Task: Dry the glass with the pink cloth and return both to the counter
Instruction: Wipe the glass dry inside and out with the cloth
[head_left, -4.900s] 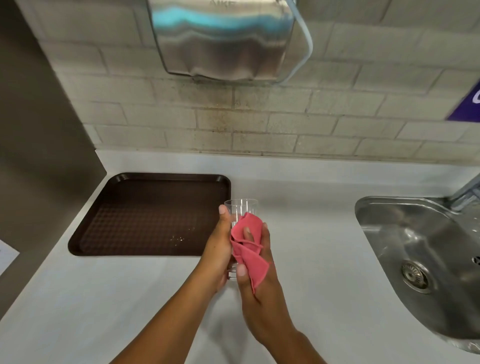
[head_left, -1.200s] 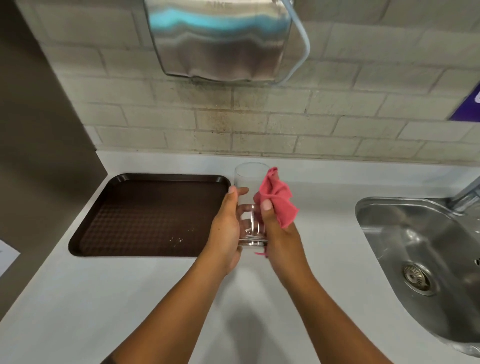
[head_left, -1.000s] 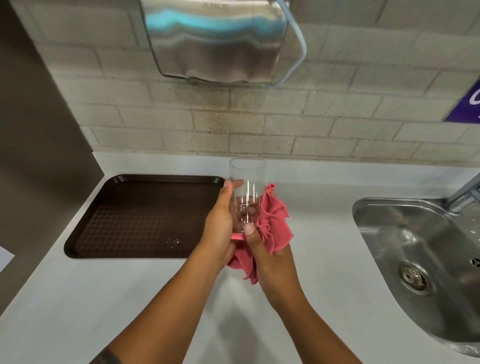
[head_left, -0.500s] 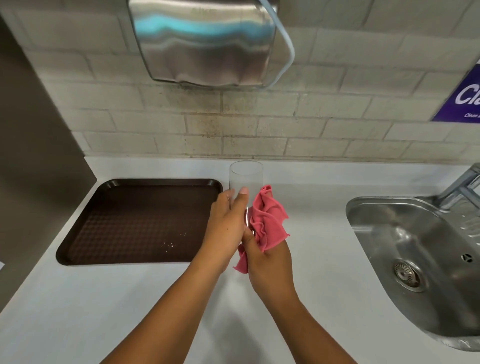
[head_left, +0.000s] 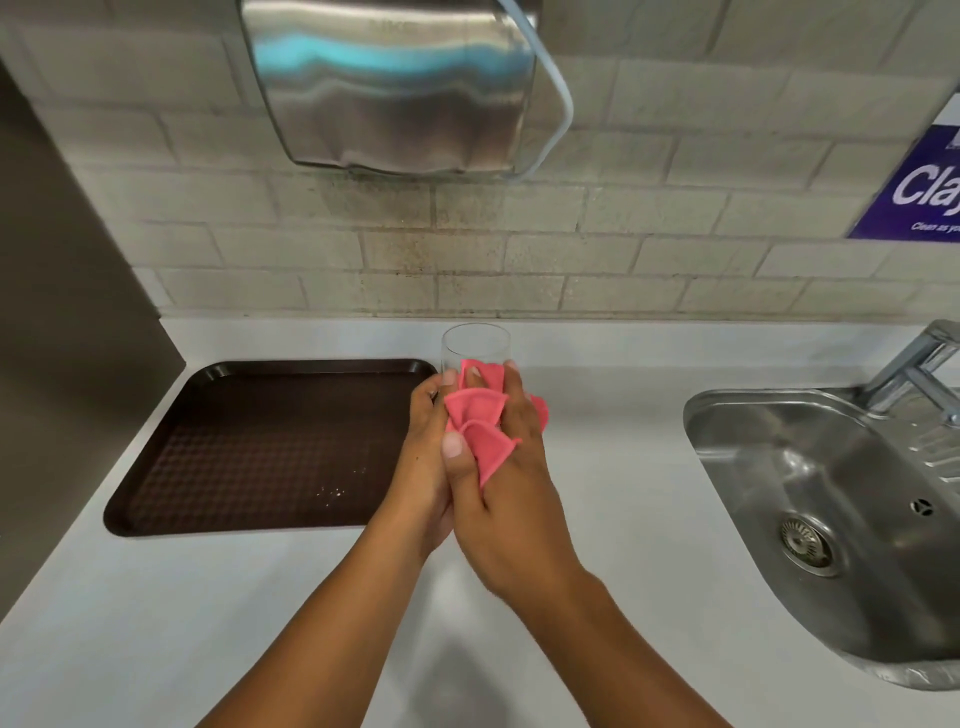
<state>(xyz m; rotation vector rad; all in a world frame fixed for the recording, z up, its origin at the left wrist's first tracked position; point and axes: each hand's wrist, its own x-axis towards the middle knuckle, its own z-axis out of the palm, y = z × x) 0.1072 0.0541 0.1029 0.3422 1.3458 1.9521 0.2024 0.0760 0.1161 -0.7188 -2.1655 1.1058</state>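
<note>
A clear drinking glass (head_left: 475, 347) is held upright above the white counter (head_left: 613, 467), only its rim and upper part showing. My left hand (head_left: 423, 457) grips the glass from the left side. My right hand (head_left: 498, 488) presses the bunched pink cloth (head_left: 478, 421) against the front and right of the glass, fingers spread over the fabric. The lower part of the glass is hidden by both hands and the cloth.
A brown plastic tray (head_left: 260, 447) with a few crumbs lies on the counter to the left. A steel sink (head_left: 831, 509) with a tap (head_left: 914, 364) sits to the right. A metal hand dryer (head_left: 395, 88) hangs on the tiled wall above. A dark panel stands at far left.
My right hand has wrapped the cloth round the front of the glass, covering more of it. Both hands and the glass stay above the same spot of counter.
</note>
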